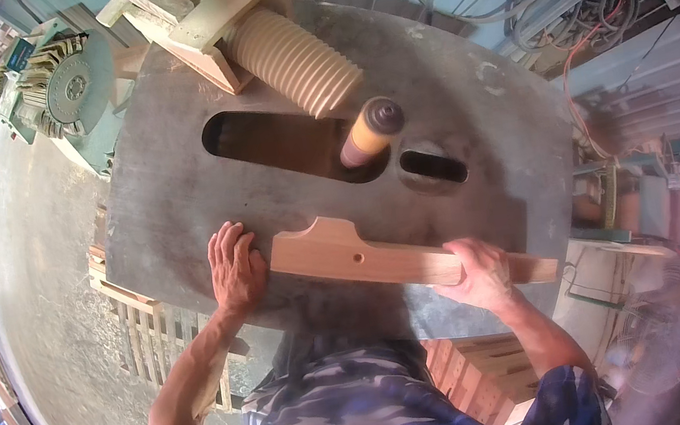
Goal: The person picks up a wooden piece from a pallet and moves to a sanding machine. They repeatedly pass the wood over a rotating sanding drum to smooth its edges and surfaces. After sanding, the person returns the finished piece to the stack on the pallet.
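A shaped wooden piece (379, 258) lies across the near side of the metal machine table (174, 190). It has a raised, curved-out left end, a small hole in its face and a long narrow right part. My right hand (475, 271) grips that narrow part. Beside the left end, my left hand (237, 272) rests on the table holding nothing, its fingertips pointing away from me. Beyond the wood, an upright sanding spindle (368, 133) with a yellowish sleeve and black top stands in the long slot (278, 146). The wood is apart from it.
A ribbed dust hose (299, 61) in a wooden stand (221, 14) ends near the spindle. A smaller slot (434, 166) lies right of it. A flap-wheel sander (62, 88) stands at far left. Stacked wooden pieces (479, 369) and a slatted pallet (149, 337) sit below the table.
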A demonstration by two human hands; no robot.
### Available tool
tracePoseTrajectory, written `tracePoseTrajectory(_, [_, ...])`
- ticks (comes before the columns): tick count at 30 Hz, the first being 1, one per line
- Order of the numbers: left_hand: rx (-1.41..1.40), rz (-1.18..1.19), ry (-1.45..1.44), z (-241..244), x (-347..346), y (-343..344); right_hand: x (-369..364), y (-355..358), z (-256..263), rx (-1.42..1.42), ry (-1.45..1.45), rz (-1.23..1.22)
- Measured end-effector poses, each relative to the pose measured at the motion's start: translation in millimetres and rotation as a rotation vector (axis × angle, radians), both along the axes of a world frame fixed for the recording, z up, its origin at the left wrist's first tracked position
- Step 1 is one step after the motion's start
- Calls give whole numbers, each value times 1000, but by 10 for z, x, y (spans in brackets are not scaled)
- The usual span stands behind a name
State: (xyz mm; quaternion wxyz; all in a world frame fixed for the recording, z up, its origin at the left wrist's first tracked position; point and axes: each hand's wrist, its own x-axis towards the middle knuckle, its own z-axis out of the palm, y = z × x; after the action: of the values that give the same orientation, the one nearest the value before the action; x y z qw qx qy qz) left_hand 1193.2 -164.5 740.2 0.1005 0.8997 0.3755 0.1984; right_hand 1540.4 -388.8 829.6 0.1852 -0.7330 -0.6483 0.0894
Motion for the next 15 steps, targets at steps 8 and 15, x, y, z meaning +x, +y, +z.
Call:
tracePoseTrajectory(8, [39, 32, -13, 70, 28, -29, -28, -24, -24, 56, -26, -11])
tracePoseTrajectory(15, [60, 44, -76, -2, 1, -59, -31, -55, -37, 31, -54, -11])
